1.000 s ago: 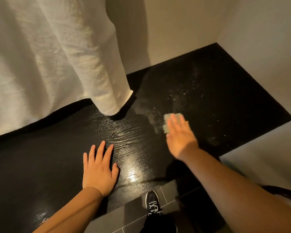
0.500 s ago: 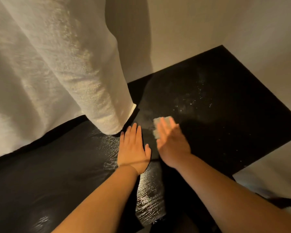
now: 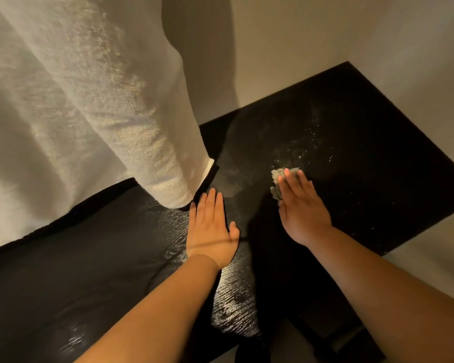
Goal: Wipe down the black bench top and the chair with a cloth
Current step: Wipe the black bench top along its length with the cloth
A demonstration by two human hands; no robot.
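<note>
cloth (image 3: 277, 182) under right hand (image 3: 303, 214), white fabric (image 3: 95, 113) beside left hand (image 3: 211, 230).

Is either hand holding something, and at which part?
Nothing is gripped. The right hand presses the cloth flat under its straight fingers; the left hand rests flat on the bench top.

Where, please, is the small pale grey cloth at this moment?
In the head view, the small pale grey cloth lies right of centre on the black bench top, under the right hand's straight fingers.
</note>
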